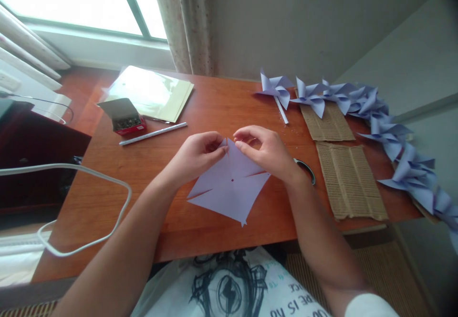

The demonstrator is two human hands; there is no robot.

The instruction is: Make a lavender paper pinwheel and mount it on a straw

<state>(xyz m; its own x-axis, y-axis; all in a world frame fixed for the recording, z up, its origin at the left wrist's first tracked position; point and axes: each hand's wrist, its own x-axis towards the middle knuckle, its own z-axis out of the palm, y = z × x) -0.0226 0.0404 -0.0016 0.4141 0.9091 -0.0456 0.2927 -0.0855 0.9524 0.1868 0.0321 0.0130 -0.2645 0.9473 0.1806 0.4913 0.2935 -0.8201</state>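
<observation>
A square of pale purple paper point(229, 195), slit from its corners and marked with a small dark spot or hole at the centre, is in front of me over the table. My left hand point(203, 152) pinches it near the top corner, left of the slit there. On the other side of that slit, my right hand point(259, 150) has thumb and index finger close together at the paper's upper right edge; the contact point is partly hidden. Scissors point(306, 170) lie beside my right wrist, partly covered by it.
A red box point(130, 125) of small metal pieces stands open at left, near a rolled paper stick point(153, 134) and a stack of sheets point(150, 92). Finished paper pinwheels point(275, 90) line the right side around cardboard pieces point(350, 181). A white cable point(125, 202) loops at left.
</observation>
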